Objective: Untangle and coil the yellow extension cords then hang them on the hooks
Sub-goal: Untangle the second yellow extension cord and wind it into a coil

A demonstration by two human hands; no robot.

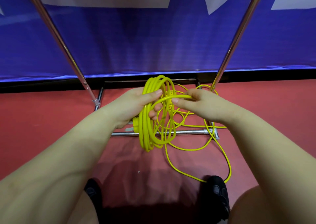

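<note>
Over the red floor point(51, 129), the left hand point(135, 104) had its grip wrapped around a yellow coil point(150, 121) of cord, held upright. The right hand point(196, 102) pinched one strand point(177, 97) just beside it (loose cord point(220, 155) trailed across the floor near a chrome rack base point(188, 132)).

Bare forearms, black shoes point(218, 192)

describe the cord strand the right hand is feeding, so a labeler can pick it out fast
Start at the yellow coil that the left hand grips above the chrome rack base. One strand arcs from it to the right hand, which pinches it. It alone bridges both hands.
</note>
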